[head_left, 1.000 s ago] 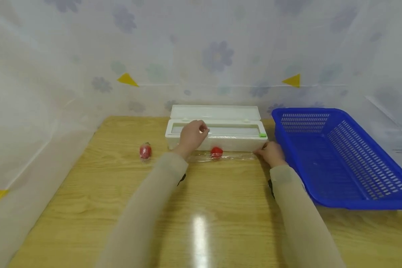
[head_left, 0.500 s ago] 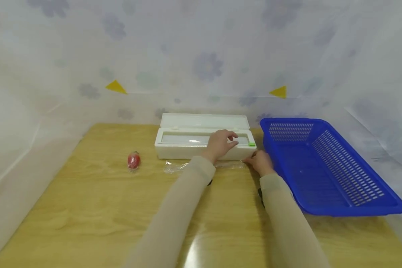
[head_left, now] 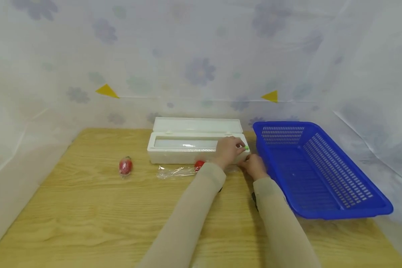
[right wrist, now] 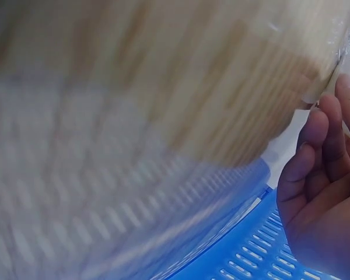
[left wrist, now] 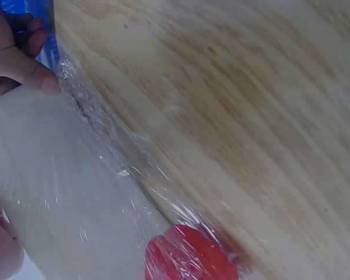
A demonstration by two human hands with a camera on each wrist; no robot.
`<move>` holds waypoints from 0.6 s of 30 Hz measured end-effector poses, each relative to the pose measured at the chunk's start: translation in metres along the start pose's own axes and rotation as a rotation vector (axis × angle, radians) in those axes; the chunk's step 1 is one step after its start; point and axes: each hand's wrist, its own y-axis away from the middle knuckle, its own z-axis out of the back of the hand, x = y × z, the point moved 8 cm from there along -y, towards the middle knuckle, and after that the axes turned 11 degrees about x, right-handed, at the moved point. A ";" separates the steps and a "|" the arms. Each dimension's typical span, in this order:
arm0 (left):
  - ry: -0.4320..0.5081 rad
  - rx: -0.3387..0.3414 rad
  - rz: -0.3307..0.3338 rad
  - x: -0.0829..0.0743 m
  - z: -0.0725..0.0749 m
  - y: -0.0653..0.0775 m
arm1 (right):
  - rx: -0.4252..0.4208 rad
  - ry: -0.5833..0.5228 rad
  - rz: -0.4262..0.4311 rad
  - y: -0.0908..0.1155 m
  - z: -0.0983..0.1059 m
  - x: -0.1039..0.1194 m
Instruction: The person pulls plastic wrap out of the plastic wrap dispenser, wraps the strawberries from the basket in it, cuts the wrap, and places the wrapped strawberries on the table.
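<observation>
A white cling film dispenser box (head_left: 174, 156) stands at the back of the table with its lid up. My left hand (head_left: 226, 151) is at its right end, pinching the small green slider (head_left: 246, 147) between thumb and forefinger. By the front right corner, my right hand (head_left: 254, 166) pinches the edge of the clear cling film (head_left: 174, 172). The film runs down the box's front onto the table. Under it lies a round red item (left wrist: 189, 256), partly hidden by my left arm in the head view; its kind is unclear.
A film-wrapped red fruit (head_left: 125, 166) with a green stem lies to the left on the wooden table (head_left: 97, 208). The large blue plastic basket (head_left: 316, 215) stands close to my right hand. Behind the box hangs a flowered sheet (head_left: 201, 74).
My left hand has moved right along the box top, from left of its middle to the green slider. My right hand stays at the front right corner. The head view has shifted slightly.
</observation>
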 end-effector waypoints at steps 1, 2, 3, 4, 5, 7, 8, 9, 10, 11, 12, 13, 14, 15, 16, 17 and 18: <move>0.011 -0.003 0.015 0.001 0.000 0.000 | -0.005 0.009 0.004 0.000 0.000 0.001; 0.020 -0.008 0.027 0.002 0.001 0.000 | -0.010 0.014 0.008 0.000 0.001 0.001; 0.023 -0.012 0.036 0.002 0.001 0.001 | -0.014 0.019 0.011 -0.001 0.001 0.002; 0.022 -0.012 0.042 0.003 0.001 0.001 | -0.012 0.019 0.011 -0.001 0.000 0.002; 0.019 -0.010 0.045 0.004 0.001 0.001 | -0.008 0.016 0.010 -0.001 -0.001 0.002; 0.005 -0.009 0.049 0.005 0.000 0.002 | 0.001 0.009 0.009 -0.001 -0.002 0.002; 0.002 -0.009 0.050 0.005 -0.001 0.002 | 0.004 0.008 0.010 -0.002 -0.002 0.001; -0.003 -0.003 0.053 0.006 -0.001 0.001 | 0.006 0.007 0.011 -0.002 -0.002 0.001; -0.004 0.005 0.059 0.006 -0.002 0.001 | 0.009 0.005 0.013 -0.002 -0.002 0.001; -0.008 0.012 0.063 0.007 -0.003 0.001 | 0.007 0.005 0.019 -0.002 -0.002 0.002; -0.013 0.019 0.068 0.007 -0.004 0.000 | 0.004 0.007 0.022 -0.003 -0.001 0.002; -0.015 0.031 0.077 0.008 -0.005 0.000 | 0.005 0.006 0.022 -0.003 -0.001 0.002; -0.017 0.039 0.080 0.008 -0.005 -0.001 | 0.003 0.008 0.026 -0.003 0.000 0.002; -0.021 0.045 0.083 0.009 -0.005 0.000 | 0.003 0.009 0.024 -0.003 -0.001 0.002; -0.020 0.050 0.082 0.009 -0.005 0.000 | 0.001 0.012 0.023 -0.003 0.000 0.002; -0.025 0.050 0.080 0.009 -0.005 0.001 | 0.000 0.016 0.024 -0.003 0.000 0.002; -0.028 0.049 0.079 0.010 -0.005 0.001 | -0.001 0.019 0.022 -0.003 0.000 0.002</move>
